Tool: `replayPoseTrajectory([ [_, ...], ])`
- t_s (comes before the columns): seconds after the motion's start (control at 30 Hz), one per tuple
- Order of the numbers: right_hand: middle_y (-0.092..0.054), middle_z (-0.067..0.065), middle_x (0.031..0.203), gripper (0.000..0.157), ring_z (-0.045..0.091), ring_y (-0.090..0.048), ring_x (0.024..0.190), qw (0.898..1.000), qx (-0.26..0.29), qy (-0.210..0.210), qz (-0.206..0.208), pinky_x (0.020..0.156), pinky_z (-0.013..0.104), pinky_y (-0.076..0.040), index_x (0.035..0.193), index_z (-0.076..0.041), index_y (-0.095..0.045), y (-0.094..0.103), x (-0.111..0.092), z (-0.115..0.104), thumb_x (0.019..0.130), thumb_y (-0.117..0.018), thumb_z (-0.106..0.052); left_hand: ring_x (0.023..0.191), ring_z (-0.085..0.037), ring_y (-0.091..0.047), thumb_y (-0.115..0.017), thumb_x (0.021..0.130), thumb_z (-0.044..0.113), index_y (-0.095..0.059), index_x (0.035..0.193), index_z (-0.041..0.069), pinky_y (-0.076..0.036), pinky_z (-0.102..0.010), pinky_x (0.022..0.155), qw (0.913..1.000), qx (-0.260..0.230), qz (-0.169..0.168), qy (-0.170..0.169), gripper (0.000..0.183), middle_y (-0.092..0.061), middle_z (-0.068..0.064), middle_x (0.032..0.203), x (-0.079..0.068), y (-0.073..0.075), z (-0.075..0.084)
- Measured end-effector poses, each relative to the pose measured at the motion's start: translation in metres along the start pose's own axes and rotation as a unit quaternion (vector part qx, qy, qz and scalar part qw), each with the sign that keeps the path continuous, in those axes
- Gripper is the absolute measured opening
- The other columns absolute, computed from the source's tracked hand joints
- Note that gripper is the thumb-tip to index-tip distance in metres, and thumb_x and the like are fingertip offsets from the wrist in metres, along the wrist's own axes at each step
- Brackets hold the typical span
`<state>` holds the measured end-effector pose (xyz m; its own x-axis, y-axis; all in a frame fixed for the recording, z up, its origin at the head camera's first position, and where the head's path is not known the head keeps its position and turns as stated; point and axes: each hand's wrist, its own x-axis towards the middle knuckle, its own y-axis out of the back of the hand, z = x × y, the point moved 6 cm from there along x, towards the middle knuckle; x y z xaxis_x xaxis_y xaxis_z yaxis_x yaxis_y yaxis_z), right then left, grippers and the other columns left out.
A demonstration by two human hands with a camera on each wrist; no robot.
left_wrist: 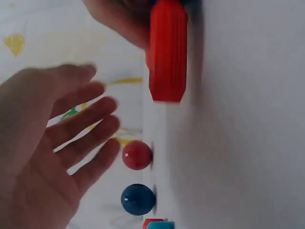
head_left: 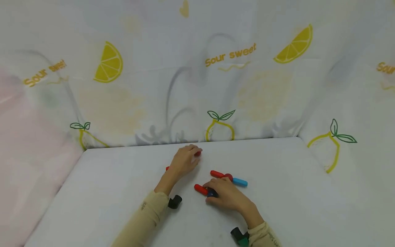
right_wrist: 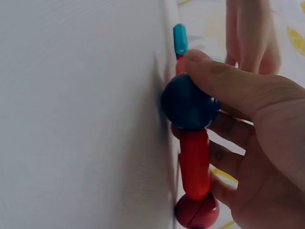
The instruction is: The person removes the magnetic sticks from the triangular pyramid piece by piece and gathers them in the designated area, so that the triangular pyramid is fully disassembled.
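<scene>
In the head view, my right hand [head_left: 226, 193] holds a dark blue ball [head_left: 212, 192] low over the table, with a red ribbed stick [head_left: 200, 189] reaching left from it. Thumb and fingers pinch that ball [right_wrist: 190, 101] in the right wrist view. My left hand [head_left: 185, 160] is farther back, beside a red ball [head_left: 197, 153]. Its fingers [left_wrist: 97, 124] are spread and grip nothing in the left wrist view, where the red ball [left_wrist: 137, 155] lies just past the fingertips. Just behind the right hand, a red stick [head_left: 217, 174], red ball [head_left: 228, 177] and light blue stick [head_left: 240, 182] lie in line.
A second dark blue ball [left_wrist: 138, 199] lies near the red one in the left wrist view. Red shows beside the left wrist, mostly hidden by the arm. The white table [head_left: 108, 192] ends at a lemon-printed cloth [head_left: 154, 85]. Black devices [head_left: 175, 201] sit by both sleeves.
</scene>
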<state>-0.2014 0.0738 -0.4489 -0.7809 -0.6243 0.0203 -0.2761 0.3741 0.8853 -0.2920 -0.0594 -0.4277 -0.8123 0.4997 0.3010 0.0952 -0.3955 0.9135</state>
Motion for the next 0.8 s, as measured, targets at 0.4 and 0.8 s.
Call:
replayPoseTrajectory([
  [0.4, -0.069, -0.004, 0.102, 0.029, 0.011, -0.062, 0.099, 0.997, 0.026, -0.002, 0.075, 0.094, 0.045, -0.041, 0.109, -0.016, -0.066, 0.002, 0.005, 0.01, 0.084, -0.07, -0.031, 0.088, -0.01, -0.06, -0.073, 0.082, 0.017, -0.069, 0.104, 0.013, -0.051, -0.025, 0.083, 0.9909, -0.109, -0.079, -0.002, 0.022, -0.067, 0.003, 0.095, -0.071, -0.017, 0.028],
  [0.8, -0.068, -0.01, 0.097, 0.02, 0.005, -0.06, 0.093, 0.99, 0.046, -0.057, 0.12, 0.099, 0.044, -0.039, 0.102, -0.019, -0.067, 0.003, 0.006, 0.02, 0.085, -0.069, -0.03, 0.088, -0.013, -0.061, -0.075, 0.079, 0.015, -0.072, 0.093, 0.015, -0.051, -0.031, 0.082, 0.9968, -0.062, -0.036, 0.037, 0.015, -0.067, 0.004, 0.09, -0.09, 0.019, -0.01],
])
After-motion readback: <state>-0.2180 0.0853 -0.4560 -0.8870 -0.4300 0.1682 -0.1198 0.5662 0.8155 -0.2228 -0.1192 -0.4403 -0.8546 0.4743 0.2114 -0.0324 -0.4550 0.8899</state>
